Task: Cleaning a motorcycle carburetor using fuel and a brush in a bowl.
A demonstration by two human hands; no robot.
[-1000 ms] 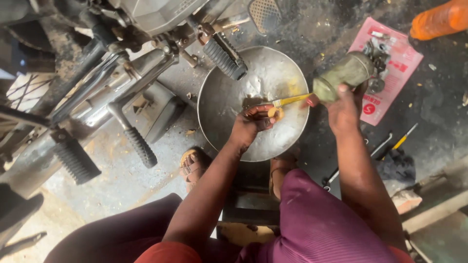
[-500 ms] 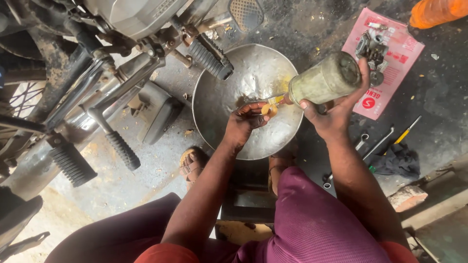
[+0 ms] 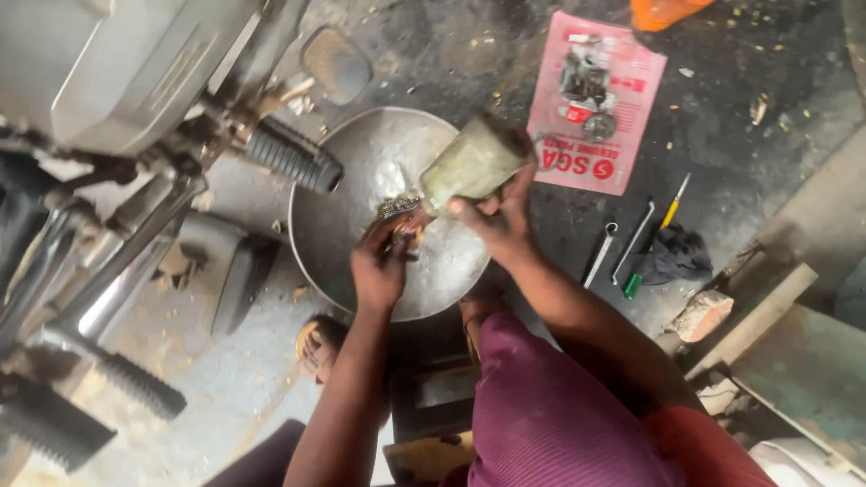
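I am squatting in a motorcycle repair workshop. A motorcycle (image 3: 135, 108) stands right in front of me, its rubber footpeg (image 3: 293, 158) over a metal basin (image 3: 361, 243) on the grimy, oil-dark concrete floor (image 3: 749, 117). Small metal parts lie on a pink parts packet (image 3: 595, 108), with a spanner (image 3: 598, 255) and a screwdriver (image 3: 654, 236) beside it.

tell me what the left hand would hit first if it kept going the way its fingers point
Probably nothing new: the left hand already holds a small metal part. Past that lies the metal basin, though depth is unclear.
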